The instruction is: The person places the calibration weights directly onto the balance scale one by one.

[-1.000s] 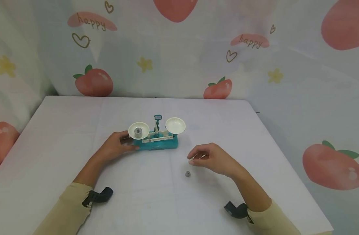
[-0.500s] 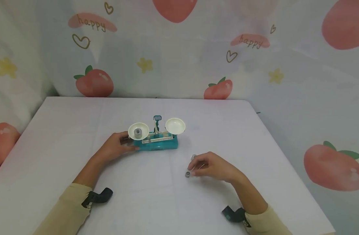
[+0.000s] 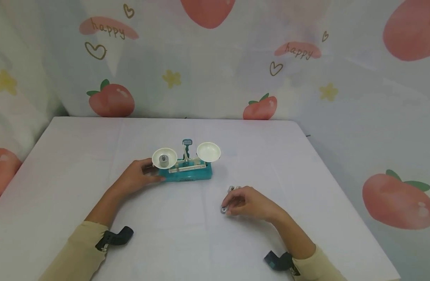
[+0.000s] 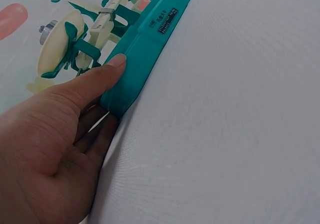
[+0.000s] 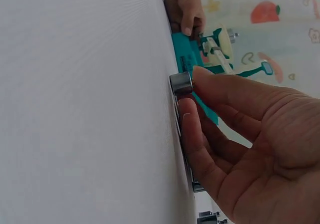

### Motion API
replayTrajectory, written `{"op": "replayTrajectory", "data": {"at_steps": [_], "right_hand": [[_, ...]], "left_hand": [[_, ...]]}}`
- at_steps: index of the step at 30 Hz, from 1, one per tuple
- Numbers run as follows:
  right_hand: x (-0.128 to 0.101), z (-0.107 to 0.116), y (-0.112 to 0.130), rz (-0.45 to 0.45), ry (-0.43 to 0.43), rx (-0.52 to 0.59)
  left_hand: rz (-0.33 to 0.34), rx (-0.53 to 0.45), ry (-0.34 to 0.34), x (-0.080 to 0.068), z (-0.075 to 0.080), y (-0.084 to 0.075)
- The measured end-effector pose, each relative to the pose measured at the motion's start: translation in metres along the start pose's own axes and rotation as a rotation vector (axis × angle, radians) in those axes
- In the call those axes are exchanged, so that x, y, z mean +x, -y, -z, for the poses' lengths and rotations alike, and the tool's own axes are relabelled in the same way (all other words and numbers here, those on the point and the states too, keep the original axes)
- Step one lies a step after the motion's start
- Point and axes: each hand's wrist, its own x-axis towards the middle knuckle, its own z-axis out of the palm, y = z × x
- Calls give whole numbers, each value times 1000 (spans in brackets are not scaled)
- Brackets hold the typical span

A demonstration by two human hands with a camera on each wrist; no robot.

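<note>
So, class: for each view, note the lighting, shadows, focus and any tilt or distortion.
Head view: soft, even light, faint shadows, the balance scale small but clear. Left wrist view: tilted, the left hand looming large, the far pan softer. Right wrist view: turned sideways, the small metal weight sharp, the backdrop blurred.

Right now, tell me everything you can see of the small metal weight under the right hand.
The small metal weight is a short, shiny grey cylinder that looks like polished steel. It stands on the white table, in front of and to the right of the teal balance scale. The right hand pinches it between thumb and forefinger; its underside still seems to touch the table.
</note>
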Motion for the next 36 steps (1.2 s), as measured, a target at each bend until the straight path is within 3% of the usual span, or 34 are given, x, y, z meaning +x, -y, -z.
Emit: {"op": "replayTrajectory", "data": {"at_steps": [25,36], "right_hand": [[10,-9,3,-21,-83,-141],[6,-10,-2,-78,-93,-111]], "left_hand": [[-11,-8,-8,-2,6,2],[-28,-16,3,1,0,1]]}}
